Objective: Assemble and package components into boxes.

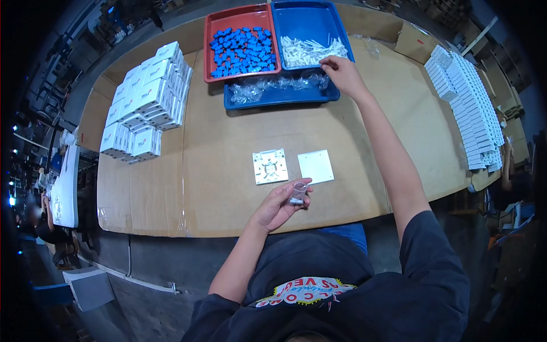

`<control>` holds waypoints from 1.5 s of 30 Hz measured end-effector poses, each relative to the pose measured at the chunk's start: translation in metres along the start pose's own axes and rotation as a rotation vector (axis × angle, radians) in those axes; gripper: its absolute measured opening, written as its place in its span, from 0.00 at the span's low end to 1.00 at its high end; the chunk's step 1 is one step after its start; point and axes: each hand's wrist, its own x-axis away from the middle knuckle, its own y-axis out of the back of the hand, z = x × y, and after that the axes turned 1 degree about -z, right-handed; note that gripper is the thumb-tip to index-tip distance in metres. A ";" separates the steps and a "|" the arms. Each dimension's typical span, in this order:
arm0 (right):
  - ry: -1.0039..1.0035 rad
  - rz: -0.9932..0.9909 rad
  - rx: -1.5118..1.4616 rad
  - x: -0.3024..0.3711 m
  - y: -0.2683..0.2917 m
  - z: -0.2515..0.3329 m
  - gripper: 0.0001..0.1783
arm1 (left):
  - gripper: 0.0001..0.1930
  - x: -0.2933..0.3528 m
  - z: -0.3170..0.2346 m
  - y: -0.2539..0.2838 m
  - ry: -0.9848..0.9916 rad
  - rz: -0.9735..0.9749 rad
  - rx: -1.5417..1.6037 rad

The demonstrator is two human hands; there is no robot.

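Observation:
Near the table's front edge, my left hand (276, 206) is closed around a small clear plastic bag (298, 194) with a little white piece in it. My right arm stretches forward, and my right hand (345, 75) is at the near right corner of a blue tray (307, 12) of small white sticks (310, 53). Its thumb and fingertips are pinched together; whatever they hold is too small to make out. Just beyond my left hand lie a white square plastic box base (270, 167) with moulded inner parts and a plain white square cover (315, 166).
A red tray (209, 48) of blue plastic parts (242, 52) stands beside the sticks' tray. A lower blue tray (282, 100) holds clear bags (256, 91). White boxes are stacked at left (145, 94) and right (464, 108) on the cardboard-covered table (228, 208).

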 end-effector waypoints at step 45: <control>-0.295 0.162 -0.476 0.200 -0.022 0.135 0.07 | 0.27 0.010 -0.041 -0.050 -0.160 -0.339 -0.008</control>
